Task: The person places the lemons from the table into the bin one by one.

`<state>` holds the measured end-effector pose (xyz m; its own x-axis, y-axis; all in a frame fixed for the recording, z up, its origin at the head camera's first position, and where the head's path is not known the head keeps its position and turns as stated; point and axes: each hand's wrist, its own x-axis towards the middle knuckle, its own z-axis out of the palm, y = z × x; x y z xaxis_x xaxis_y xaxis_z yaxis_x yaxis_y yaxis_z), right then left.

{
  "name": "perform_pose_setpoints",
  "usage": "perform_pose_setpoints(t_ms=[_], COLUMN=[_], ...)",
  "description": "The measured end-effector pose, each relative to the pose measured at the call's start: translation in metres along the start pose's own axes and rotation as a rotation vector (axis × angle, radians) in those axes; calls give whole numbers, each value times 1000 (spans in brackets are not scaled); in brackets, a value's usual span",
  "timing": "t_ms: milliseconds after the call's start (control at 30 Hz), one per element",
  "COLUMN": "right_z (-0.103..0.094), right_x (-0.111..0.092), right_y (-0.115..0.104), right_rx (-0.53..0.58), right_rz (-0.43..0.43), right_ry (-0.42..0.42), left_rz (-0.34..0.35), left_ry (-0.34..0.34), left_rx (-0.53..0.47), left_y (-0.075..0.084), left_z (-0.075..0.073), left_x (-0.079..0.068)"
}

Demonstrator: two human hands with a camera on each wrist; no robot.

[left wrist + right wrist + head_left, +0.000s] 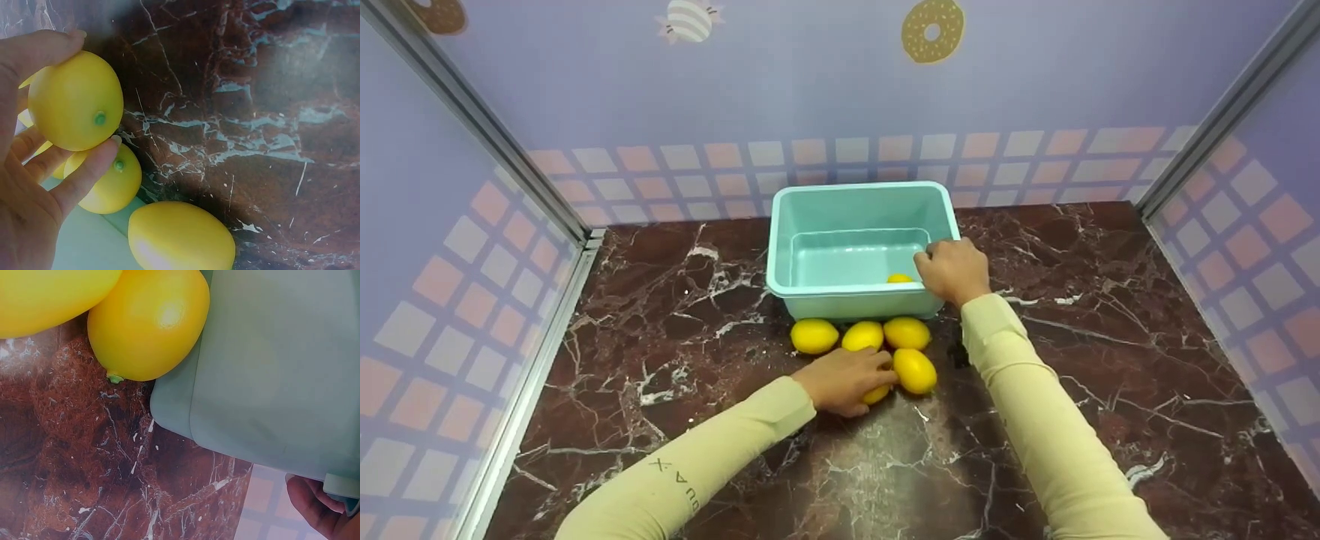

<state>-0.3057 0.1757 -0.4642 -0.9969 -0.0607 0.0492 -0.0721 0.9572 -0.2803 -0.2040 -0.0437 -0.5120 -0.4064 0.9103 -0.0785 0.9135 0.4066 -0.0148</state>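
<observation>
My left hand grips a yellow lemon between thumb and fingers, just in front of the basin; in the head view the hand covers most of it. Close around it lie other lemons: one at the left, one behind the hand, one at the back right and one by the fingertips. The light-green plastic basin stands upright behind them. My right hand holds the basin's right rim near the front corner. Inside, another lemon shows partly above the front rim.
Dark red marbled tabletop lies under everything. A lilac wall panel with pink and white squares rises behind the basin, and similar panels close off the left and right sides.
</observation>
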Motion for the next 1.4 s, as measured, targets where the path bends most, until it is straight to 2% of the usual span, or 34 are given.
perform_pose_setpoints(t_ms=[267,533,1400], right_z=[0,-1,-1], right_x=[0,-1,0], right_y=[0,0,1], right_rx=[8,2,8], right_rz=[6,1,3], right_ry=[4,-5,3], left_rz=[-2,-8,0], left_ry=[-70,-48,-67], left_rx=[-12,-14,-15], left_y=[3,1,1], left_z=[5,5,-4], left_x=[-2,-4,-6])
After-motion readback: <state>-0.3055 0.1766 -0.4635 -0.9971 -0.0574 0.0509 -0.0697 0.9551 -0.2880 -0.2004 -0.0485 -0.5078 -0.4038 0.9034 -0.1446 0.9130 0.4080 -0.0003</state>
